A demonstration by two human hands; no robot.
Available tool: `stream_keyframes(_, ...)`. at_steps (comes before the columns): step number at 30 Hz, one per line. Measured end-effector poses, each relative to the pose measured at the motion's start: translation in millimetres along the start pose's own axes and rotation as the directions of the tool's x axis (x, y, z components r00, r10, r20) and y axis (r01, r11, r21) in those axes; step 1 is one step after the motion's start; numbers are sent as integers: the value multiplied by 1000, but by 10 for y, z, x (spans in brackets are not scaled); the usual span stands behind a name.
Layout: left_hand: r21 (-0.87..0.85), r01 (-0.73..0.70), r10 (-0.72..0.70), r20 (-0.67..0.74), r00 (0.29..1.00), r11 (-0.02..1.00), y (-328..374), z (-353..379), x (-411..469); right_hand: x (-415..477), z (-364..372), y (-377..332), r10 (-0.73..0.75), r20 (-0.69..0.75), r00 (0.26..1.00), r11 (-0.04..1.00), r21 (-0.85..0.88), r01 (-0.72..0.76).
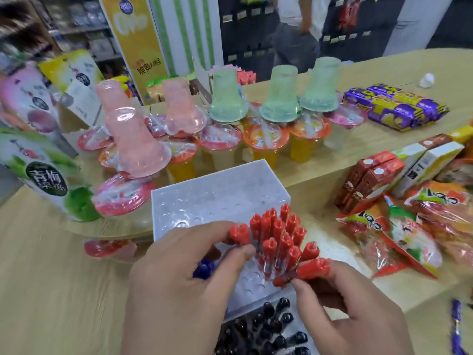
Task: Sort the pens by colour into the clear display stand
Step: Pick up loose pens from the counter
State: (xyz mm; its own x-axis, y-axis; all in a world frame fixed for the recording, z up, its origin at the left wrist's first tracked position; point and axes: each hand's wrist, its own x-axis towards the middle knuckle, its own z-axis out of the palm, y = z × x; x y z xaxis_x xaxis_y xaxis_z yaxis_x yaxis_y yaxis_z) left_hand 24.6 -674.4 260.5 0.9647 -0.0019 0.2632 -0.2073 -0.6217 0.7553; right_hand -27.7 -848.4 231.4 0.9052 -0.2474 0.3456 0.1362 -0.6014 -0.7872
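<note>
Red pens going into the clear stand

Shop shelving runs along the back, and a pale wooden counter (pixel 358 155) fills the front, crowded with stock: printed drink pouches (pixel 48 175) on the left, sealed jelly cups (pixel 266 142) in rows across the middle, and crinkly snack bags (pixel 409 234) and small cartons (pixel 371 180) on the right.

The clear display stand (pixel 217 196) sits in the middle, just in front of the person. It is a see-through block with a grid of round holes on top. Most of the far holes show nothing in them. A tight cluster of red pens (pixel 279 237) stands upright in the right-hand part, and black pens (pixel 268 326) pack the nearest section, so two colours are grouped.

The left hand (pixel 184 278) is curled, with thumb and fingertips pinching the cap of an upright red pen (pixel 239 234) at the edge of the cluster. Something blue (pixel 204 269) shows beneath that palm. It is probably more pens, but I cannot tell whether the hand holds it. The right hand (pixel 353 311) pinches a tilted red pen (pixel 312 270) between thumb and fingers, lying slantwise beside the cluster.

These pens look light, stiff and smooth-barrelled, so they may slide in a loose grip. My guess is that the ridged cap end is the best place to hold one, guiding the tip straight down into its hole, since a knock could tip its neighbours.
</note>
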Motion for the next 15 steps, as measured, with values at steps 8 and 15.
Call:
stream_keyframes(8, 90, -69, 65, 49, 997, 994, 230, -129, 18, -24, 104, 31, -35, 146, 989, 934, -348, 84)
stream_keyframes(15, 168, -30, 11, 114, 993, 985, 294, -158, 92, -60, 215, -95, 202, 177, 963, 900, -421, -112)
